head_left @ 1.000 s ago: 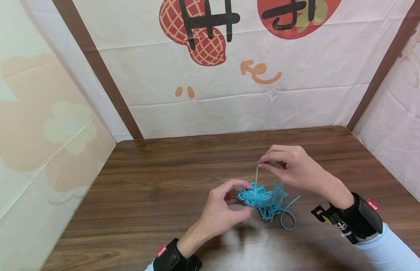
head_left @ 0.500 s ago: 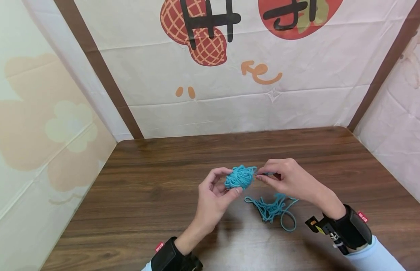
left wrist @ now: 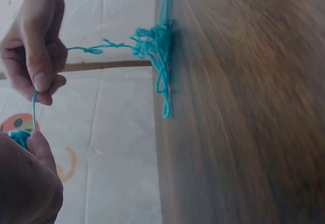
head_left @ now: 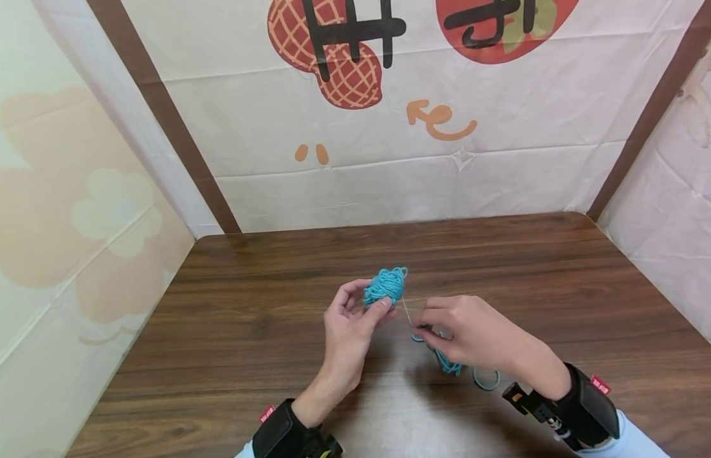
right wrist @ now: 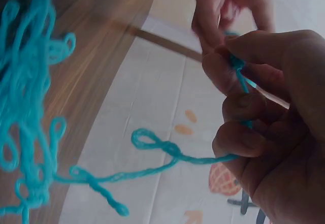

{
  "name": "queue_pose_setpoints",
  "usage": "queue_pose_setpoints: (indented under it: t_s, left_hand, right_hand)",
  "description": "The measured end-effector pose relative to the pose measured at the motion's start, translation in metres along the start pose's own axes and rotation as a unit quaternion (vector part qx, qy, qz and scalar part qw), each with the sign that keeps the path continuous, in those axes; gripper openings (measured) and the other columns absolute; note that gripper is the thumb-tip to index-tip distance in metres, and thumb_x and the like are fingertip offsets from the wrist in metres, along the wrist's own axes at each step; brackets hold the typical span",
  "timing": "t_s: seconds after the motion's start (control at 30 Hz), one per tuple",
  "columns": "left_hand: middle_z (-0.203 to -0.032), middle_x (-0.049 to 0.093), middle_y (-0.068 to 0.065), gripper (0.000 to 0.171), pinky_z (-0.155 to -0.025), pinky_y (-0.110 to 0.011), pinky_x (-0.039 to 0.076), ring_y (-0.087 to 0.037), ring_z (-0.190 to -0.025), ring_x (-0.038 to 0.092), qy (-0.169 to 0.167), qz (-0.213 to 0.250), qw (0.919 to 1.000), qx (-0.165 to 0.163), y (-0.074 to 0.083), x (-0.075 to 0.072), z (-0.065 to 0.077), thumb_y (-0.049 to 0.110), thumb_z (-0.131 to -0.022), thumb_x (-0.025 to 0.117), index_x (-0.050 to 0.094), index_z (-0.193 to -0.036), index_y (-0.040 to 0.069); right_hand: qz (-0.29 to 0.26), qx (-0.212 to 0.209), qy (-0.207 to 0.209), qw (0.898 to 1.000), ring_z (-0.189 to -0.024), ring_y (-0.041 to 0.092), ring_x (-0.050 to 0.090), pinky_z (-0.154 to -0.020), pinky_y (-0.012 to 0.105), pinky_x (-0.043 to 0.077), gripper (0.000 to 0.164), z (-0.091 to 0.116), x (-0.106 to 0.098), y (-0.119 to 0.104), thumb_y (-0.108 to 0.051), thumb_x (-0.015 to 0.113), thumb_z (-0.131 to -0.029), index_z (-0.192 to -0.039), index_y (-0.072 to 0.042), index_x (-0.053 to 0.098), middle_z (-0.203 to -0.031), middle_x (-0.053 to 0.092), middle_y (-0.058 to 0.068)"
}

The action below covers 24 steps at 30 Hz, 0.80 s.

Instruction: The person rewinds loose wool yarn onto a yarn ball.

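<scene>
A small ball of turquoise yarn is held up above the table between the thumb and fingers of my left hand. My right hand pinches the yarn strand that runs taut from the ball. From the right fist a twisted, knotted length of yarn trails down to a loose tangle of the same yarn lying on the table. In the head view my right hand covers much of that tangle. The ball shows only in part in the left wrist view, behind the left thumb.
The brown wood-grain table has its far edge against a white printed cloth. More cloth hangs at the left and right sides. Black camera bands sit on both wrists.
The left hand has lifted the yarn ball off the tangle and carried it left and away. The right hand, pinching the strand, has passed round the ball and come down over the tangle.
</scene>
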State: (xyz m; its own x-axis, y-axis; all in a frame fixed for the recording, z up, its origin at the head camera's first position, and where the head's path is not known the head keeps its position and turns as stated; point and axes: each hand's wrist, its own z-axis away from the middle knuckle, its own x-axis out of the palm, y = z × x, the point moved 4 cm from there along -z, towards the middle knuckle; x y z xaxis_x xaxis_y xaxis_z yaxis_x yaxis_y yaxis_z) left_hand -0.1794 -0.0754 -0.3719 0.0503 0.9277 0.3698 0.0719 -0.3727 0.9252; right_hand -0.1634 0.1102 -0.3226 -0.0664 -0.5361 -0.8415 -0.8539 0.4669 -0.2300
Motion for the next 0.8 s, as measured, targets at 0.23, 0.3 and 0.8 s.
queue_pose_setpoints:
  t_s: [0.23, 0.3, 0.8]
  left_hand:
    - [-0.13, 0.058, -0.01, 0.045, -0.08, -0.026, 0.063, -0.019, -0.099, 0.074, -0.02, -0.139, 0.9893, 0.04, 0.002, 0.002, 0.001, 0.003, -0.086, 0.078, 0.06, -0.127, 0.011]
    - [-0.13, 0.06, -0.007, 0.045, -0.079, -0.025, 0.063, -0.017, -0.1, 0.074, -0.028, -0.171, 0.9833, 0.056, 0.003, 0.003, 0.002, 0.004, -0.086, 0.079, 0.061, -0.126, 0.015]
    - [-0.114, 0.071, -0.006, 0.047, -0.08, -0.025, 0.063, -0.011, -0.09, 0.073, -0.158, -0.274, 0.9459, 0.073, 0.0, 0.012, 0.012, -0.002, -0.081, 0.078, 0.064, -0.12, 0.02]
  right_hand:
    - [0.022, -0.017, 0.01, 1.0, -0.063, -0.007, 0.052, -0.057, 0.005, 0.042, 0.016, -0.001, -0.005, -0.015, -0.011, 0.082, -0.084, -0.095, -0.018, 0.076, -0.083, 0.063, -0.012]
    - [0.028, -0.023, 0.014, 0.999, -0.063, -0.007, 0.052, -0.058, 0.005, 0.042, 0.017, -0.002, -0.007, -0.019, -0.009, 0.083, -0.082, -0.095, -0.018, 0.075, -0.083, 0.063, -0.012]
    - [0.04, -0.049, 0.031, 0.998, -0.072, -0.004, 0.062, -0.066, 0.007, 0.051, 0.015, -0.003, -0.018, -0.032, -0.009, 0.082, -0.085, -0.096, -0.016, 0.074, -0.092, 0.066, -0.009]
